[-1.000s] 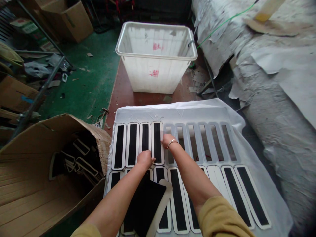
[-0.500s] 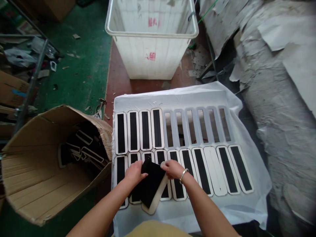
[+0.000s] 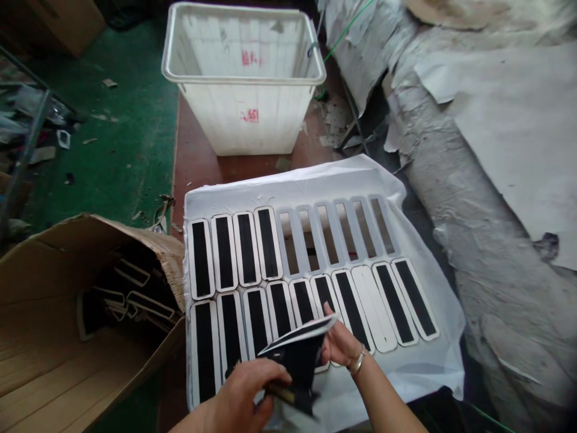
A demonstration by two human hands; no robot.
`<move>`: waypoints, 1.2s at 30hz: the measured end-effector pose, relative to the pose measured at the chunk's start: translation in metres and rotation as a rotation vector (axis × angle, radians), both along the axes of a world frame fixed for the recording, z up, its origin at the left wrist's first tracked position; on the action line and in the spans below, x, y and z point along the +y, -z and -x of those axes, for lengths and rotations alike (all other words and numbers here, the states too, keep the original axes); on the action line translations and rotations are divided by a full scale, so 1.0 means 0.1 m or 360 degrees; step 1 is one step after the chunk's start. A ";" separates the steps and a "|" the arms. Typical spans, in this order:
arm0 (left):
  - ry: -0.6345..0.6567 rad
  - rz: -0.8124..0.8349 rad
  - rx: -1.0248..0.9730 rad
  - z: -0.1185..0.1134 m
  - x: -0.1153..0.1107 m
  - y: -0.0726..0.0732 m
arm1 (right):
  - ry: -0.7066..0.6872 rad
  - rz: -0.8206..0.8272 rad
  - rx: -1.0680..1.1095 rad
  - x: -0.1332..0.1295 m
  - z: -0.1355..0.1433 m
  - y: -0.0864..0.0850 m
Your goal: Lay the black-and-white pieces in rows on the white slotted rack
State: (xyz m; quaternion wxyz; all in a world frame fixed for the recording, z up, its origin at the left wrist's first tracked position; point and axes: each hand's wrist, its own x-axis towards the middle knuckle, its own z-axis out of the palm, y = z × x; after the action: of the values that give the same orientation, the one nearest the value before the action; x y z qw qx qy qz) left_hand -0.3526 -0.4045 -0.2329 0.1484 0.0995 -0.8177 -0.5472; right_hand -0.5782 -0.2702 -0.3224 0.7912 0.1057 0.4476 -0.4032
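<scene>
Above the near edge of the white-covered table, a black panel with a white border is held tilted between my hands. My left hand is closed round dark material at its near side; how many pieces lie there I cannot tell. My right hand, with a silver bangle at the wrist, pinches the panel's right end. Beneath and beyond lie two rows of rounded white frames, most with a black strip in the middle. One piece in the near row is plain white.
Grey-rimmed slots in the white cloth show the floor below. An open cardboard box with black, white-edged pieces stands at the left. Behind the table is a white plastic bin. Bulky grey wrapped material lines the right.
My left hand has come nearer and lower, and my right hand has shifted right and down. The panel has been turned from facing up to a steep tilt. The view has swung right.
</scene>
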 end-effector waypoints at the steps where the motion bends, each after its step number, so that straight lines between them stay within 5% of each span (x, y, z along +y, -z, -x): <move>1: 0.0127 0.0094 0.0164 0.08 -0.03 -0.11 | 0.0071 0.0083 -0.0037 -0.01 0.08 -0.04; 4: 0.0479 0.0533 0.0437 0.37 -0.18 -0.29 | -0.0025 0.0384 -0.0028 -0.15 0.30 -0.21; 6: 0.0595 0.0855 0.0392 0.55 -0.29 -0.26 | -0.0236 0.0607 0.0144 -0.32 0.43 -0.33; 9: 0.0722 0.1201 0.0364 0.82 -0.47 -0.07 | -0.0400 0.0701 0.0955 -0.64 0.57 -0.46; 13: 0.0824 0.1390 0.0377 1.16 -0.73 0.25 | -0.0214 0.0388 0.1880 -0.92 0.70 -0.43; 16: 0.0672 0.1245 0.0095 1.35 -0.99 0.52 | 0.0036 0.0211 0.1931 -1.00 0.81 -0.31; 19: 0.0371 0.0833 -0.0314 1.46 -1.23 0.86 | 0.0296 0.0246 0.2070 -1.11 0.90 -0.21; 24: 0.0183 0.0406 -0.0678 1.66 -1.27 1.32 | 0.0136 0.0273 0.2566 -1.38 0.89 -0.19; 30: -0.0277 0.0128 -0.0697 1.91 -0.99 1.38 | 0.0015 0.0509 0.2550 -1.58 1.02 -0.28; 36: -0.0643 -0.0102 -0.0764 1.85 -0.95 1.41 | 0.0038 0.0718 0.2340 -1.81 1.03 -0.10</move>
State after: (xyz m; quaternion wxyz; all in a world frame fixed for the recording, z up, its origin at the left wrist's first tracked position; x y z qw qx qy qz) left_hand -0.5378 -0.4996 -0.3739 0.0537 0.3909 -0.7754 -0.4930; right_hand -0.6809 -0.4511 -0.3120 0.2880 -0.3486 0.7642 -0.4598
